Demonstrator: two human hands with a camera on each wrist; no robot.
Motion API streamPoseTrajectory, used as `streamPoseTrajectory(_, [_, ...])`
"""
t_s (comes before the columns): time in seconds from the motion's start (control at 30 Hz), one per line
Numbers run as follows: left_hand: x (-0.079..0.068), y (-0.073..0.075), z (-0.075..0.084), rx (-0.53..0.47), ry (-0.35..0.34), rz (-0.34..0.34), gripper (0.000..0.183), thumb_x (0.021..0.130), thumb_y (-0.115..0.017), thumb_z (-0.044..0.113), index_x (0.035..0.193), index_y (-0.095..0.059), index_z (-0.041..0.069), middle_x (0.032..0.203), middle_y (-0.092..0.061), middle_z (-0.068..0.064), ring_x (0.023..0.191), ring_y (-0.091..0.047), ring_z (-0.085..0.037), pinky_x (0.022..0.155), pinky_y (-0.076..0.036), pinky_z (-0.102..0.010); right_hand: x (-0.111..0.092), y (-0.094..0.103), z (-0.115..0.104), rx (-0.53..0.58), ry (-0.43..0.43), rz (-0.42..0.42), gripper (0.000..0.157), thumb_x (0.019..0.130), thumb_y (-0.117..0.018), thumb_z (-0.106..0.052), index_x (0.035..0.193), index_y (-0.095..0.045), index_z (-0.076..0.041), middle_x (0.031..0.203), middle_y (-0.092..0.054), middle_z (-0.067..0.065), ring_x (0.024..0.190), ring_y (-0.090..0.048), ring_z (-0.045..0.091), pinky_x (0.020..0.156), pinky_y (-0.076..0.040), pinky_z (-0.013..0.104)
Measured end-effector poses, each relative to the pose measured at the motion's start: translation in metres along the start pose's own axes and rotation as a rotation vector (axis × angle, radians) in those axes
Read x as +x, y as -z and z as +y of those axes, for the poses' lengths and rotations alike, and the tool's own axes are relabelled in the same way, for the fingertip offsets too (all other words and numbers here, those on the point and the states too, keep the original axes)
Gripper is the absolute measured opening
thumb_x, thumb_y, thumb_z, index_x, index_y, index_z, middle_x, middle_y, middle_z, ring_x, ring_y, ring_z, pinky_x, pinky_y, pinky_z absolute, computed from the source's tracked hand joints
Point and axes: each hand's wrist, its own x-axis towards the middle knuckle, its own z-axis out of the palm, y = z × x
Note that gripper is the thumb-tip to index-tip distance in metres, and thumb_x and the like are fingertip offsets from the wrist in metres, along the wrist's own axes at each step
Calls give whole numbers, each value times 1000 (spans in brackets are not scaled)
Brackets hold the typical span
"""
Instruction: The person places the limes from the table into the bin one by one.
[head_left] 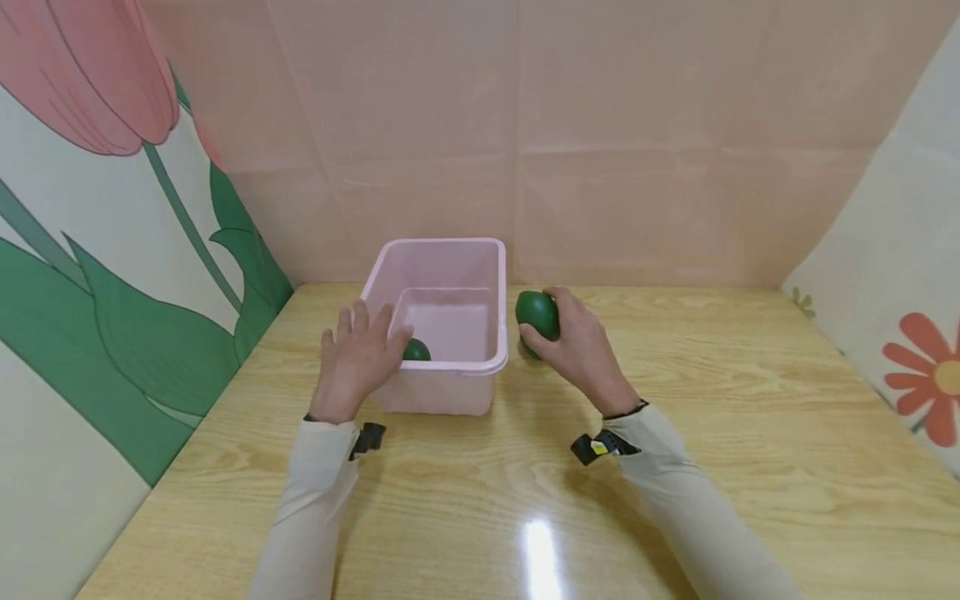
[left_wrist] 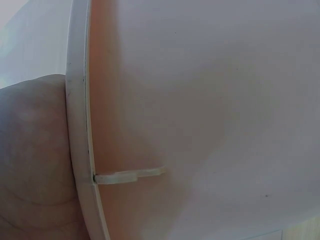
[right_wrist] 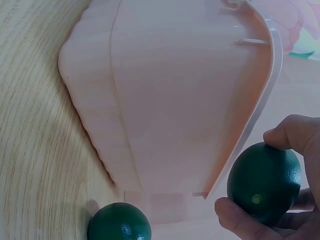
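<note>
pale sleeves (head_left: 675, 487) extend over a wood-grain table (head_left: 750, 500), where a glossy green oval (head_left: 536, 312) hangs raised right of a pink bin (head_left: 438, 393); a pink wall (head_left: 637, 167) stands behind. the right hand (head_left: 581, 348) grasps it between curled fingers and thumb. the left hand (head_left: 356, 360), fingers spread, lies over the bin's near-left corner. one more oval (head_left: 417, 351) sits inside, partly hidden; a third oval (right_wrist: 120, 225) rests tabletop.

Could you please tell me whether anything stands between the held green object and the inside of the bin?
Yes: the right wall of the pink bin stands between its inside and the green object in the right hand. The left hand is at the opposite side, seemingly clear.
</note>
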Motion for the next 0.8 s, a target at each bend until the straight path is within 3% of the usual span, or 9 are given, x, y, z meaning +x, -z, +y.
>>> streamPoseTrajectory(0.8, [0,0,1,-10,-2,3,67,105,-29,50,159,-24,10,164,-5,-28,149,1,-50,112,-5,-73,-1,-2,-4,0,89,35,62,91,-73,-29,139,-48,3,127,-58,24,102,-62,38,82,-54,53])
